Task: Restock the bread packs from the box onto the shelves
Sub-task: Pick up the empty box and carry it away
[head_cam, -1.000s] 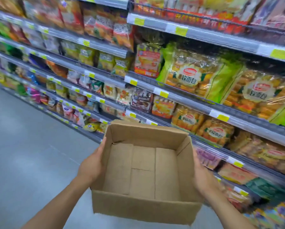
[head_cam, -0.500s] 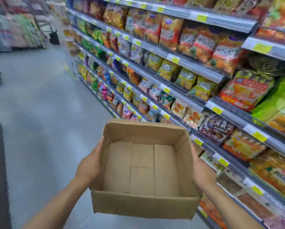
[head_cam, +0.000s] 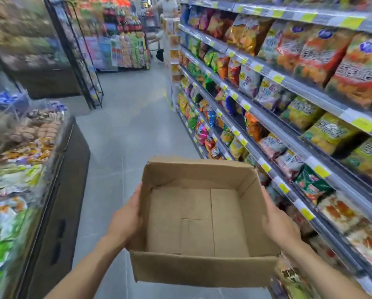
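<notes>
L hand (head_cam: 126,221), R hand (head_cam: 280,227) hold box (head_cam: 202,223) sides.

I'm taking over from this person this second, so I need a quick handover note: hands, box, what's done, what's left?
Left hand holds the left wall of the brown cardboard box; right hand holds its right wall.
The box is carried open-topped over the grey aisle floor, beside the metal snack shelves on the right.
No bread packs in it: unloading looks done.
Left: probably remove the box or fetch more stock.
</notes>
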Tool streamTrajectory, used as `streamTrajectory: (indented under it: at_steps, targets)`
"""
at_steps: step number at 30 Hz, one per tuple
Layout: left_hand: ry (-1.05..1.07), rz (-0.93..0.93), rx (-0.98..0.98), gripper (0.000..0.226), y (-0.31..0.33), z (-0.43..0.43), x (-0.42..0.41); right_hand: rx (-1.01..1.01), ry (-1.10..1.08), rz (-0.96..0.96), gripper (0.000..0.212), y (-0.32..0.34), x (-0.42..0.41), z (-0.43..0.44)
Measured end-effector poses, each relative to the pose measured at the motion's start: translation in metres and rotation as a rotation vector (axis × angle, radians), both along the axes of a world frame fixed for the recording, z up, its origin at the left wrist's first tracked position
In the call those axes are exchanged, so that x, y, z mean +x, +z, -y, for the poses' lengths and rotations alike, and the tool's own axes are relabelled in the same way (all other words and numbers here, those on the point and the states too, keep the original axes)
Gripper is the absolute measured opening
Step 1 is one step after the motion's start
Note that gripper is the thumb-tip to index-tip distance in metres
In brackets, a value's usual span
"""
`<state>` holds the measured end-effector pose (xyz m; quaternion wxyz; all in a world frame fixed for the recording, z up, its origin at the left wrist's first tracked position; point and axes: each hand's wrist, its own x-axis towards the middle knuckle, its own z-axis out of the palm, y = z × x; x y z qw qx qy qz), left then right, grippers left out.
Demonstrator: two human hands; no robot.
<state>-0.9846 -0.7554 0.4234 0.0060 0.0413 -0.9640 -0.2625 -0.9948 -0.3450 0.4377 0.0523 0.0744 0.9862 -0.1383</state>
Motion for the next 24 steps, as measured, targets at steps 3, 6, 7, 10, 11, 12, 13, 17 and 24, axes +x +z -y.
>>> streamTrajectory:
  at_steps: [3, 6, 7, 10, 11, 12, 13, 17, 24]
  targets:
    - [0.071, -0.001, -0.025, 0.094, 0.003, 0.018, -0.038, 0.012, 0.090, -0.006, 0.100, 0.005, -0.071, 0.021]
    - [0.175, -0.019, -0.019, 0.096, -0.002, 0.045, -0.074, 0.023, 0.169, -0.025, 0.097, 0.008, -0.136, 0.050]
    - [0.217, -0.023, -0.020, 0.093, -0.001, 0.052, -0.085, 0.034, 0.191, -0.026, 0.097, 0.010, -0.156, 0.061]
    - [0.302, -0.043, 0.007, 0.084, 0.003, 0.074, -0.118, 0.070, 0.249, -0.021, 0.097, 0.010, -0.215, 0.096]
    - [0.333, -0.029, 0.014, 0.083, 0.004, 0.083, -0.129, 0.050, 0.261, -0.021, 0.097, 0.007, -0.234, 0.107]
    - [0.356, -0.016, 0.008, 0.084, 0.004, 0.092, -0.143, 0.023, 0.279, -0.032, 0.098, 0.005, -0.255, 0.121]
    - [0.372, -0.010, -0.013, 0.087, 0.004, 0.102, -0.159, -0.004, 0.294, -0.042, 0.100, 0.001, -0.279, 0.132]
    - [0.421, 0.029, -0.040, 0.090, -0.005, 0.143, -0.216, -0.009, 0.324, -0.017, 0.101, -0.012, -0.358, 0.174]
    - [0.408, -0.023, -0.034, 0.083, -0.012, 0.229, -0.355, -0.036, 0.342, -0.030, 0.099, -0.010, -0.491, 0.249]
